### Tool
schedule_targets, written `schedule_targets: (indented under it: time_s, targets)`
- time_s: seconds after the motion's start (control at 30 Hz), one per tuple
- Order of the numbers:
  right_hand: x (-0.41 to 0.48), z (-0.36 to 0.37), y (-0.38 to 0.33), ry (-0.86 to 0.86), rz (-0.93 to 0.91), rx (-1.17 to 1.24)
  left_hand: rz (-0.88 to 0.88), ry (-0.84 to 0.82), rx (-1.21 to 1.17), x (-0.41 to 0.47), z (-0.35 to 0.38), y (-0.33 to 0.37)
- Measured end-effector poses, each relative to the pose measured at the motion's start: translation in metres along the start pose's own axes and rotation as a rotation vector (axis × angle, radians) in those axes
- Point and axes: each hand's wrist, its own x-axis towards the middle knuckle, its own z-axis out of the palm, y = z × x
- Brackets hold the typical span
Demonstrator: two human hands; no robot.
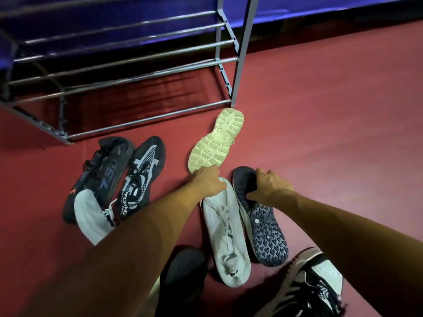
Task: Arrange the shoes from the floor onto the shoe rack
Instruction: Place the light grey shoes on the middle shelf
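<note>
Several shoes lie on the red floor in front of a metal shoe rack (146, 120) whose bars hold nothing. My left hand (209, 180) grips the heel end of a white sneaker (225, 236) lying upright. A second white shoe (216, 140) lies sole-up just beyond that hand, its toe near the rack's right leg. My right hand (271, 185) grips the edge of a dark blue shoe (263, 225) that lies sole-up beside the white sneaker.
Two dark sneakers (123, 177) and a white shoe (91, 216) lie at the left. A black shoe (183, 277) sits at the bottom middle and a black-and-white sneaker (315, 287) at the bottom right. A blue wall strip runs behind the rack.
</note>
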Motion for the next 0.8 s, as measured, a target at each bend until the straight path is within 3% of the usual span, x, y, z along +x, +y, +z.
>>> schedule_targets:
  time_s: [0.2, 0.37, 0.6, 0.8]
  targets:
    - [0.016, 0.002, 0.021, -0.050, 0.051, 0.082, -0.044, 0.125, 0.155, 0.013, 0.022, 0.021]
    - [0.029, 0.005, 0.036, -0.174, 0.002, 0.210, -0.034, 0.054, 0.226, 0.018, 0.030, 0.028]
    - [0.035, -0.012, 0.025, -0.159, -0.024, 0.141, -0.097, -0.002, 0.024, 0.013, 0.019, 0.039]
    - [0.022, -0.069, 0.002, -0.062, -0.073, 0.244, -0.016, 0.138, -0.317, -0.006, -0.032, 0.054]
